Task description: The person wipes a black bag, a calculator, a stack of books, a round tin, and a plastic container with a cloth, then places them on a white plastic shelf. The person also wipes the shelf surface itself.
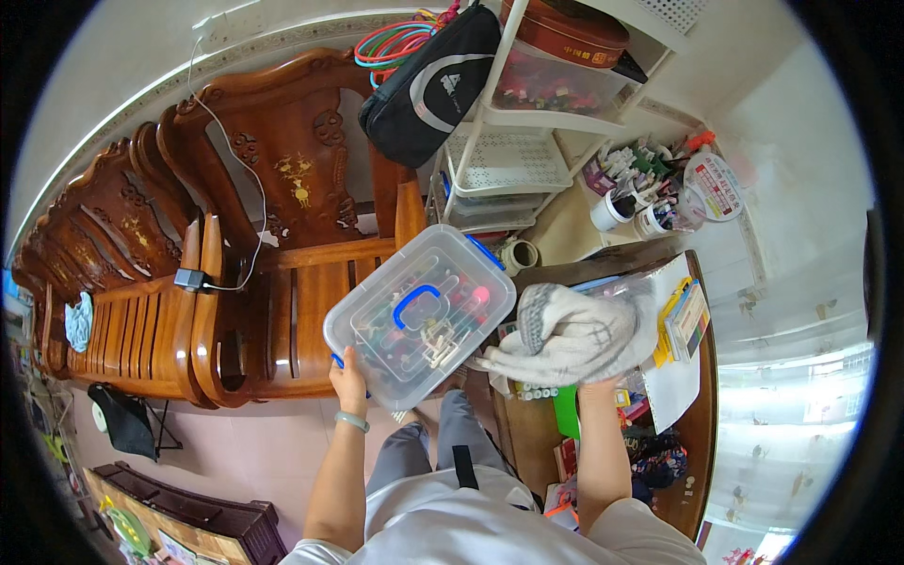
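A clear plastic storage box (381, 339) with blue handles tilts in front of me, its lid on. Small mixed pieces show dimly through the lid. My left hand (349, 381) grips the near left edge of the box by its blue latch. On the right, a grey and white knitted cloth (565, 339) is bunched in my right hand (599, 385). Most of that hand is hidden beneath the cloth. The cloth hangs above the cluttered wooden desk (526, 424), close to the right side of the box.
Carved wooden armchairs (318, 311) stand at the left, with a charger (189, 280) on an armrest. Ahead is a white shelf rack (508, 166) with a black zip bag (431, 92) beside it. White pen cups (611, 209) and stacked booklets (686, 321) are on the right.
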`<act>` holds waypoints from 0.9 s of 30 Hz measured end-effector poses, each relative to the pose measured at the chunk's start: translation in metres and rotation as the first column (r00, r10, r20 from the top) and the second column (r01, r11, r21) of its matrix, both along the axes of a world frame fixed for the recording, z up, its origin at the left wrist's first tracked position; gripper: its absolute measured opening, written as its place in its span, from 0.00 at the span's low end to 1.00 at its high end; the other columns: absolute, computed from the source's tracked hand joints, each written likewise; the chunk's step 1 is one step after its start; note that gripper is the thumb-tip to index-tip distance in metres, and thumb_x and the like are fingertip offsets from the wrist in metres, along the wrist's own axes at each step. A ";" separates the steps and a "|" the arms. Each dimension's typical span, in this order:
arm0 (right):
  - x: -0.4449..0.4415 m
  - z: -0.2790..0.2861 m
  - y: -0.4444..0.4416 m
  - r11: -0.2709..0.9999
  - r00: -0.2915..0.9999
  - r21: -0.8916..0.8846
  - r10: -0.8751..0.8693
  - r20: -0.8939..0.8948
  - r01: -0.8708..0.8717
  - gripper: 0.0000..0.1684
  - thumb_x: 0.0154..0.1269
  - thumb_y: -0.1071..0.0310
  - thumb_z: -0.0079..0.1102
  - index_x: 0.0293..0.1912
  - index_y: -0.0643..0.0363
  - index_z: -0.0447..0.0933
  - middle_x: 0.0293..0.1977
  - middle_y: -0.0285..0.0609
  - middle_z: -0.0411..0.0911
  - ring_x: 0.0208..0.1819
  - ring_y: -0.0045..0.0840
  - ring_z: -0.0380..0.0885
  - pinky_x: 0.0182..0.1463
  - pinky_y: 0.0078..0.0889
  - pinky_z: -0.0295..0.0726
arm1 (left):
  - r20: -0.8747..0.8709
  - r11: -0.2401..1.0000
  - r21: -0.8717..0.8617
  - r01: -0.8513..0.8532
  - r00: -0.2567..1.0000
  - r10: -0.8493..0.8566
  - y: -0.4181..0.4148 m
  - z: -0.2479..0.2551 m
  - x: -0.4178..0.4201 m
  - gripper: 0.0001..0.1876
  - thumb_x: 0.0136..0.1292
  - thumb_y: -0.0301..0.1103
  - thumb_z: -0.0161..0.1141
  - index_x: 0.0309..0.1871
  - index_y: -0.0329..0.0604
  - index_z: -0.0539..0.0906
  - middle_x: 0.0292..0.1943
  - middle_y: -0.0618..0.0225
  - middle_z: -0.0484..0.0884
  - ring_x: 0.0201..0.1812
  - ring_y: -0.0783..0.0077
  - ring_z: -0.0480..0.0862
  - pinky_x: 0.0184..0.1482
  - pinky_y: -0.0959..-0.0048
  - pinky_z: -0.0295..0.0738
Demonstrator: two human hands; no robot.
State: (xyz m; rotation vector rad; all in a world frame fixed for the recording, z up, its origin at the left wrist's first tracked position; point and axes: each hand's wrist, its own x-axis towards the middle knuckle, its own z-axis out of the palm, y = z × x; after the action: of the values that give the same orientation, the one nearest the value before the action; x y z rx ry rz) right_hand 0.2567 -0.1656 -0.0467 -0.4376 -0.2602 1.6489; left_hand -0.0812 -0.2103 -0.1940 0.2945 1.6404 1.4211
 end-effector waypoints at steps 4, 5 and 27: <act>-0.007 -0.014 -0.009 0.999 1.000 -0.045 0.015 0.011 -0.015 0.35 0.59 0.48 0.39 0.58 0.66 0.56 0.57 0.50 0.58 0.60 0.39 0.55 0.64 0.41 0.50 | 0.038 0.998 -0.062 0.020 0.999 -0.018 -0.005 -0.002 -0.002 0.13 0.60 0.38 0.51 0.37 0.34 0.75 0.29 0.69 0.76 0.28 0.79 0.73 0.30 0.80 0.68; -0.005 -0.013 -0.008 0.999 1.000 -0.051 0.015 0.024 -0.014 0.36 0.59 0.47 0.39 0.58 0.66 0.56 0.58 0.50 0.58 0.60 0.39 0.55 0.64 0.41 0.50 | 0.036 0.998 -0.059 0.012 0.999 -0.010 -0.006 -0.002 -0.001 0.13 0.60 0.38 0.52 0.38 0.34 0.75 0.30 0.69 0.76 0.28 0.79 0.73 0.31 0.80 0.68; -0.147 -0.090 0.119 0.832 -0.723 -0.321 -0.131 0.679 -0.452 0.60 0.47 0.27 0.39 0.60 0.73 0.45 0.61 0.58 0.46 0.65 0.40 0.44 0.66 0.36 0.40 | -0.252 0.995 -0.005 0.097 0.963 -0.095 -0.013 0.033 0.015 0.13 0.56 0.36 0.59 0.33 0.33 0.74 0.23 0.73 0.74 0.24 0.85 0.68 0.25 0.83 0.63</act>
State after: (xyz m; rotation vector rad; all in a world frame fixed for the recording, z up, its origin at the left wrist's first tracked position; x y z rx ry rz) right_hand 0.1097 -0.0464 -0.1367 -1.8615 -2.5122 0.6637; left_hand -0.0663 -0.2229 -0.1614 0.5718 1.7988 1.3588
